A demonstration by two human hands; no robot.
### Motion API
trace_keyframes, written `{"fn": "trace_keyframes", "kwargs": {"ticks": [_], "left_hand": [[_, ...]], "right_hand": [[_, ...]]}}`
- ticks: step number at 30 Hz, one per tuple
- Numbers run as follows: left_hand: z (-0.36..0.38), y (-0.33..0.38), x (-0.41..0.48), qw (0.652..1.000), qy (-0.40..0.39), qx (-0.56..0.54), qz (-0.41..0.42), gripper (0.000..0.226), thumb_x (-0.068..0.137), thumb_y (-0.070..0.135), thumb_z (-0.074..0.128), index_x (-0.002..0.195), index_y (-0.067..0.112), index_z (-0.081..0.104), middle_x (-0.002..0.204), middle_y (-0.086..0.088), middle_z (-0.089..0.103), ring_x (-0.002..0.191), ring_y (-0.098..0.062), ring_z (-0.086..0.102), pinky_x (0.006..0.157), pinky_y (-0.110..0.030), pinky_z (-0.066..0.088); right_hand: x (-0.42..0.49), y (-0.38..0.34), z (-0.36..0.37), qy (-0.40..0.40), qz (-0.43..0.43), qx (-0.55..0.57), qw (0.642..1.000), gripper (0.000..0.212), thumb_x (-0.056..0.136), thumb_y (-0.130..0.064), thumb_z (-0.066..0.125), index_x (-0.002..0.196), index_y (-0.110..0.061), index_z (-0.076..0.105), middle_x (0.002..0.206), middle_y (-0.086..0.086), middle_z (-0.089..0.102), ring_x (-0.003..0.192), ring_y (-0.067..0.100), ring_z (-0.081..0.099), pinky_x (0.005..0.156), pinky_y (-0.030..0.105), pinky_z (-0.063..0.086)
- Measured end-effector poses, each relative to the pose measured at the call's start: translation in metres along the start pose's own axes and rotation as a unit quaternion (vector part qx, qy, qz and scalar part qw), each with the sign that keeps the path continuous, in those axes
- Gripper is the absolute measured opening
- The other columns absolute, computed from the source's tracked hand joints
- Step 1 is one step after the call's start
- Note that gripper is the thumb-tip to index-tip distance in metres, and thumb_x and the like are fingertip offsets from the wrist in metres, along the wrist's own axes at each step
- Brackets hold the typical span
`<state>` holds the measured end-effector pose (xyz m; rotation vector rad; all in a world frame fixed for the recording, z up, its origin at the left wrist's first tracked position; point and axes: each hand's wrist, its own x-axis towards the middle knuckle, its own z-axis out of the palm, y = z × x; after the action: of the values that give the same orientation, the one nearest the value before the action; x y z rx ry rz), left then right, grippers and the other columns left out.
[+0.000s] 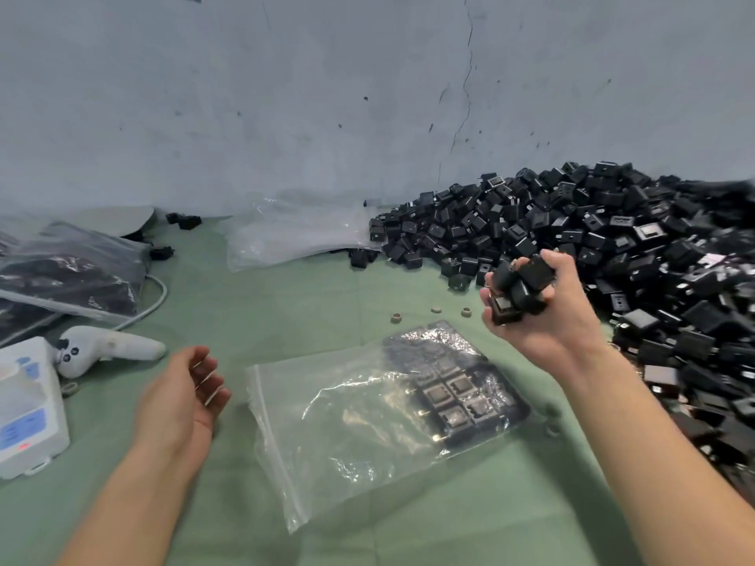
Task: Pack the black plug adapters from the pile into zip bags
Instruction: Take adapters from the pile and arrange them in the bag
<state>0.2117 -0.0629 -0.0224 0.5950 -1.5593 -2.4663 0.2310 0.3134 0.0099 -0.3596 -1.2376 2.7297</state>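
Adapters (515, 288) bunched in the gripping right hand (543, 320) may spill beside the flat zip bag (347, 426), since the relaxed left hand (184, 396) isn't holding its mouth apart.

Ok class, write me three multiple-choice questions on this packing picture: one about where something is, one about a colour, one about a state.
1. Where is the pile of adapters?
A. In a cardboard carton
B. On a shelf overhead
C. On the right, against the wall

2. What colour is the table cover?
A. Red
B. Green
C. Yellow

3. What is the right hand doing?
A. Gripping a handful of adapters
B. Lying flat with nothing in it
C. Holding scissors

Answers:
1 C, the heap spreads along the wall on the right.
2 B, the bare surface is pale green.
3 A, its fingers curl round several black blocks.
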Motion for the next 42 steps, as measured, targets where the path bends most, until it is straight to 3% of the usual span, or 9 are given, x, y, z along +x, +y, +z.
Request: {"fn": "trace_keyframes", "kwargs": {"ticks": [3,11,15,21,29,32,35,39,42], "left_hand": [[0.002,0.006,-0.01,0.999,-0.004,-0.017,0.03,0.019,0.098,0.022,0.05,0.08,0.024,0.057,0.06,0.01,0.056,0.046,-0.003,0.048,0.042,-0.012,0.043],[0.011,0.014,-0.058,0.975,-0.038,0.064,0.208,0.023,0.1,0.021,0.049,0.082,0.02,0.063,0.071,0.004,0.058,0.056,-0.008,0.051,0.048,-0.02,0.045],[0.019,0.008,-0.087,0.912,-0.121,0.188,0.343,0.014,0.095,0.036,0.055,0.095,0.028,0.066,0.081,0.009,0.067,0.065,-0.004,0.057,0.057,-0.015,0.048],[0.024,-0.007,-0.093,0.779,-0.267,0.408,0.394,0.036,0.087,0.045,0.069,0.12,0.047,0.055,0.112,0.018,0.056,0.094,-0.008,0.057,0.073,-0.01,0.041],[0.022,-0.001,-0.081,0.865,-0.202,0.324,0.324,0.02,0.089,0.038,0.065,0.108,0.04,0.066,0.096,0.013,0.069,0.077,-0.002,0.068,0.067,-0.012,0.048],[0.006,0.013,-0.063,0.918,-0.117,0.266,0.269,0.014,0.093,0.033,0.061,0.105,0.034,0.068,0.09,0.012,0.074,0.068,0.0,0.067,0.065,-0.008,0.049],[-0.02,0.015,-0.04,0.953,-0.073,0.255,0.147,0.016,0.099,0.016,0.056,0.109,0.021,0.067,0.094,-0.001,0.073,0.071,-0.014,0.069,0.068,-0.021,0.058],[-0.044,-0.001,-0.027,0.944,-0.11,0.311,0.027,0.019,0.098,0.003,0.054,0.114,0.004,0.066,0.092,-0.009,0.07,0.074,-0.023,0.064,0.056,-0.015,0.056],[-0.045,-0.006,-0.028,0.931,-0.164,0.326,0.005,0.018,0.096,0.006,0.059,0.109,0.011,0.07,0.097,-0.007,0.077,0.084,-0.021,0.071,0.065,-0.022,0.058]], "right_hand": [[-0.028,0.02,0.017,-0.053,0.064,0.174,0.981,0.028,0.079,-0.045,0.07,0.08,-0.017,0.068,0.117,0.017,0.068,0.105,0.033,0.064,0.079,0.037,0.05],[-0.08,0.059,0.049,-0.128,0.128,0.207,0.961,0.028,0.086,-0.042,0.069,0.081,-0.015,0.071,0.13,0.021,0.063,0.111,0.039,0.064,0.079,0.041,0.052],[-0.086,0.076,0.078,-0.178,0.176,0.08,0.965,0.029,0.086,-0.047,0.067,0.082,-0.018,0.07,0.131,0.019,0.064,0.107,0.038,0.064,0.076,0.04,0.051],[-0.087,0.101,0.099,-0.262,0.192,-0.113,0.939,0.035,0.091,-0.054,0.057,0.103,-0.022,0.066,0.118,0.009,0.065,0.105,0.026,0.061,0.081,0.037,0.05],[-0.071,0.097,0.092,-0.241,0.2,-0.076,0.947,0.036,0.089,-0.051,0.063,0.107,-0.022,0.074,0.122,0.013,0.068,0.106,0.034,0.066,0.08,0.042,0.051],[-0.059,0.077,0.078,-0.174,0.15,-0.009,0.973,0.033,0.084,-0.048,0.07,0.101,-0.022,0.077,0.128,0.018,0.066,0.111,0.038,0.066,0.081,0.044,0.053],[-0.044,0.052,0.052,-0.082,0.074,0.063,0.992,0.031,0.083,-0.046,0.071,0.098,-0.019,0.078,0.123,0.019,0.068,0.108,0.039,0.067,0.081,0.045,0.054],[-0.029,0.037,0.024,0.013,0.014,0.147,0.989,0.029,0.086,-0.046,0.064,0.094,-0.02,0.075,0.119,0.016,0.07,0.098,0.038,0.07,0.077,0.045,0.053],[-0.023,0.036,0.016,0.037,0.008,0.168,0.985,0.03,0.086,-0.047,0.063,0.092,-0.02,0.074,0.115,0.015,0.071,0.095,0.037,0.07,0.075,0.046,0.053]]}}
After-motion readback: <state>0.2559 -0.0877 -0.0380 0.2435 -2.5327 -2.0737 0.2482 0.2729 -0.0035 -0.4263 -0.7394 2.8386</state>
